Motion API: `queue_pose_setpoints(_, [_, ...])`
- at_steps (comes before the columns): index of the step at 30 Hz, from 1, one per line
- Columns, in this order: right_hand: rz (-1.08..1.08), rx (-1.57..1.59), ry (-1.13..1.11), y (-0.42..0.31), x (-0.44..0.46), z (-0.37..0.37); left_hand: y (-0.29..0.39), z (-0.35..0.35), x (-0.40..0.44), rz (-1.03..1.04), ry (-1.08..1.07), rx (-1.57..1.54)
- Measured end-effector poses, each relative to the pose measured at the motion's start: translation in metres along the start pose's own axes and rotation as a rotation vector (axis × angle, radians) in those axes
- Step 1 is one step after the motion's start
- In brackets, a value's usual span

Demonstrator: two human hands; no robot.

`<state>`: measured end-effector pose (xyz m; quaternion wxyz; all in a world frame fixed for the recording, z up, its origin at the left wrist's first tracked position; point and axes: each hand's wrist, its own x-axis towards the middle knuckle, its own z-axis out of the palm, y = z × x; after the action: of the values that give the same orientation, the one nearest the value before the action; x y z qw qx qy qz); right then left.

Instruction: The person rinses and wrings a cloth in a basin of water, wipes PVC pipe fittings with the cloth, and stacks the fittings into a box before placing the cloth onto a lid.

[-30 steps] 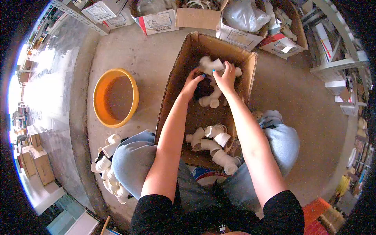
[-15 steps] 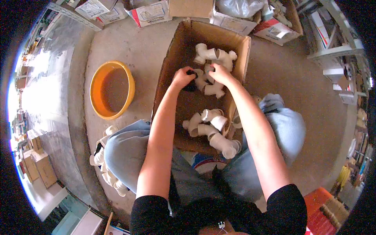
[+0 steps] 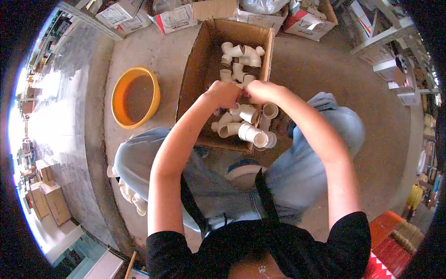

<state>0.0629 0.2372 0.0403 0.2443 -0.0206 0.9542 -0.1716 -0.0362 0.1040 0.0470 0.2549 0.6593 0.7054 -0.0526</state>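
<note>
My left hand (image 3: 226,94) and my right hand (image 3: 260,91) meet over a tall cardboard box (image 3: 267,53), fingers closed and nearly touching. What they pinch is too small and hidden to name. Just beyond them in the box lie white plastic pipe fittings (image 3: 251,56), elbows and tees in a loose group. Nearer to me, a second cluster of white pipe elbows (image 3: 253,135) is heaped at the box's near end, below my hands. Another white pipe fitting (image 3: 270,110) stands by the box's right side, its round mouth facing up.
An orange plastic basin (image 3: 156,100) stands on the floor left of the box. More white fittings (image 3: 132,197) lie beside my left knee. Several cartons (image 3: 174,19) line the far side, and metal shelving (image 3: 385,28) rises at the right. A red object with bristles (image 3: 388,242) is at lower right.
My hands have come together and drawn nearer to me, away from the fittings they were among. A dark item by my left hand no longer shows clearly. The whole view has shifted slightly.
</note>
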Motion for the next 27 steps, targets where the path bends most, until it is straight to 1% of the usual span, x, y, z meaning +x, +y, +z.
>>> queue_pose_setpoints(3, [0.070, -0.035, -0.113, -0.019, -0.046, 0.000, 0.033, -0.003, -0.025, 0.053, 0.007, 0.054])
queue_pose_setpoints(5, [0.061, -0.104, -0.449, -0.041, -0.071, -0.014, 0.046, 0.003, -0.035, 0.117, -0.020, 0.180])
queue_pose_setpoints(7, [0.042, -0.091, -0.606, -0.040, -0.077, 0.007, 0.060, 0.006, -0.051, 0.152, -0.031, 0.268])
queue_pose_setpoints(8, [0.053, -0.126, -0.616, -0.040, -0.080, 0.016, 0.070, 0.005, -0.057, 0.103, -0.086, 0.298])
queue_pose_setpoints(9, [0.004, -0.079, -0.481, -0.042, -0.089, 0.025, 0.073, 0.011, -0.062, 0.088, -0.037, 0.269])
queue_pose_setpoints(11, [0.033, 0.078, -0.386, -0.039, -0.090, 0.058, 0.074, 0.033, -0.062, 0.060, 0.060, 0.209])
queue_pose_setpoints(12, [-0.005, 0.169, -0.170, -0.043, -0.095, 0.064, 0.074, 0.041, -0.057, -0.001, 0.059, 0.143])
queue_pose_setpoints(13, [0.045, 0.204, -0.120, -0.056, -0.097, 0.052, 0.073, 0.051, -0.052, -0.016, 0.076, 0.119])
queue_pose_setpoints(15, [0.147, 0.254, -0.089, -0.061, -0.090, 0.050, 0.076, 0.062, -0.047, -0.043, 0.111, 0.061])
queue_pose_setpoints(16, [0.147, 0.360, -0.034, -0.064, -0.094, 0.048, 0.080, 0.057, -0.048, -0.094, 0.067, -0.008])
queue_pose_setpoints(18, [0.141, 0.571, 0.090, -0.071, -0.101, 0.040, 0.074, 0.071, -0.046, -0.108, 0.212, -0.016])
queue_pose_setpoints(19, [0.090, 0.535, 0.151, -0.061, -0.092, 0.052, 0.071, 0.075, -0.047, -0.115, 0.283, -0.017])
queue_pose_setpoints(20, [0.040, 0.498, 0.211, -0.042, -0.077, 0.075, 0.071, 0.074, -0.051, -0.117, 0.302, -0.017])
queue_pose_setpoints(22, [0.189, 0.581, 0.298, -0.046, -0.073, 0.072, 0.072, 0.068, -0.056, -0.120, 0.341, -0.019])
queue_pose_setpoints(25, [0.204, 0.716, 0.324, -0.051, -0.082, 0.054, 0.069, 0.055, -0.063, -0.105, 0.410, -0.078])
queue_pose_setpoints(27, [0.186, 0.769, 0.378, -0.053, -0.087, 0.043, 0.065, 0.047, -0.065, -0.076, 0.519, -0.038])
